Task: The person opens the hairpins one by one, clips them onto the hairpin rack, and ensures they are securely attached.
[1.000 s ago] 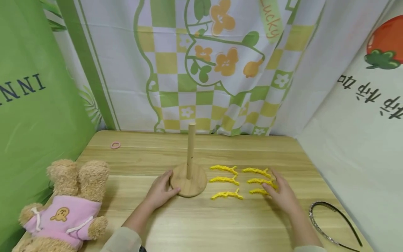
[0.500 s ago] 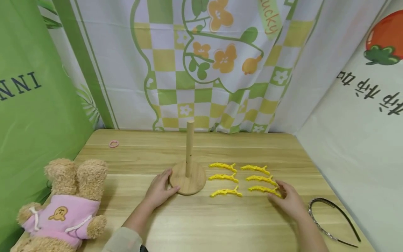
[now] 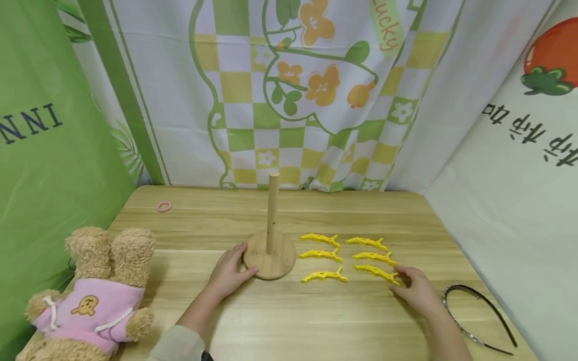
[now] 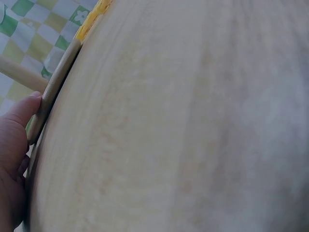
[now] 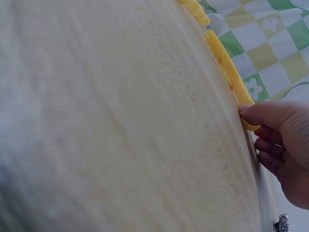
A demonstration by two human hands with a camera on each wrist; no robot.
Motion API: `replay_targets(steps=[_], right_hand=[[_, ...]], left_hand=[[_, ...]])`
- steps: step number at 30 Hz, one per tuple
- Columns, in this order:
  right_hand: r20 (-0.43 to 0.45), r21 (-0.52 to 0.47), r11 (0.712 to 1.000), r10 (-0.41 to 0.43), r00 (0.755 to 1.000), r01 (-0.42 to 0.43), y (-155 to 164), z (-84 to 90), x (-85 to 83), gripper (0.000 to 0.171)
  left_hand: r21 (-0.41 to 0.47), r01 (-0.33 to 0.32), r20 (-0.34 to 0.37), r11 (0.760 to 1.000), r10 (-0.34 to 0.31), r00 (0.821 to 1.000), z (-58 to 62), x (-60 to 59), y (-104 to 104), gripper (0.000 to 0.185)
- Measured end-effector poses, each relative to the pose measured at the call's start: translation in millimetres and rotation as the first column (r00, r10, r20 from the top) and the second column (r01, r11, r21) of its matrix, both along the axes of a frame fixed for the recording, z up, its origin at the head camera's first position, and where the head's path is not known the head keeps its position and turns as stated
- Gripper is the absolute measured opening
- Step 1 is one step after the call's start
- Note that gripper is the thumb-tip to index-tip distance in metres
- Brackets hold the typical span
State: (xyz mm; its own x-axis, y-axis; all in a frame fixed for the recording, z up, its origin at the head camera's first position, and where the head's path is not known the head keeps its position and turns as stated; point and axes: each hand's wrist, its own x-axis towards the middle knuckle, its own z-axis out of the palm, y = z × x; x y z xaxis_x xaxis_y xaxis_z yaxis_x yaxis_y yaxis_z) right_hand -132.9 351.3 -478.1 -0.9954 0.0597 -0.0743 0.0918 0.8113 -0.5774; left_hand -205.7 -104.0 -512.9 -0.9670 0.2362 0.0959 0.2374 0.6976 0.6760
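A wooden stand (image 3: 269,256) with a round base and an upright peg stands mid-table. My left hand (image 3: 229,273) holds the base's left edge, its thumb (image 4: 29,107) on the rim. To the right, yellow alligator hair clips lie in two columns of three. My right hand (image 3: 417,292) pinches the right end of the nearest clip (image 3: 376,273) in the right column; this clip slants down to the right. In the right wrist view, the thumb lies on the end of the yellow clip (image 5: 229,67). Above it are the middle clip (image 3: 374,257) and the far clip (image 3: 366,243).
The left column has a far clip (image 3: 319,238), a middle clip (image 3: 320,254) and a near clip (image 3: 324,275). A dark headband (image 3: 460,321) lies at the right. A teddy bear (image 3: 106,301) in pink lies left. Behind it is a pink hair tie (image 3: 164,206).
My right hand has come toward the near right and now pinches the right end of the nearest clip, which has turned to a steeper slant. The left hand stays on the stand.
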Motion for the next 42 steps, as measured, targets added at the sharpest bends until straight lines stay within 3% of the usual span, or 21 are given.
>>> replay_targets(steps=[6,14,22,33,42], right_hand=[[0.017,0.023,1.0,0.017,1.0,-0.017,1,1.8,-0.6,0.058],[0.047,-0.108,0.994,-0.019,0.999,0.024,-8,12.5,-4.6,0.061],[-0.09,-0.25,0.966,0.049,0.995,-0.071,-42,25.2,-29.5,0.051],[-0.124,-0.348,0.923,0.126,0.984,-0.162,-101,37.4,-60.1,0.055],[-0.115,-0.342,0.932,0.081,0.99,-0.116,-138,35.7,-80.6,0.047]], left_hand=[[-0.01,0.009,-0.022,1.0,-0.009,1.0,-0.9,-1.3,1,0.076],[-0.023,0.012,-0.028,1.0,-0.012,1.0,-0.6,-3.0,1,0.074],[-0.017,0.009,-0.033,1.0,-0.01,0.999,-0.1,-4.0,-1,0.075],[-0.032,-0.001,-0.066,0.999,-0.002,0.998,-4.2,-2.0,2,0.076],[-0.01,-0.001,-0.045,1.0,0.001,0.999,-3.7,0.1,0,0.075]])
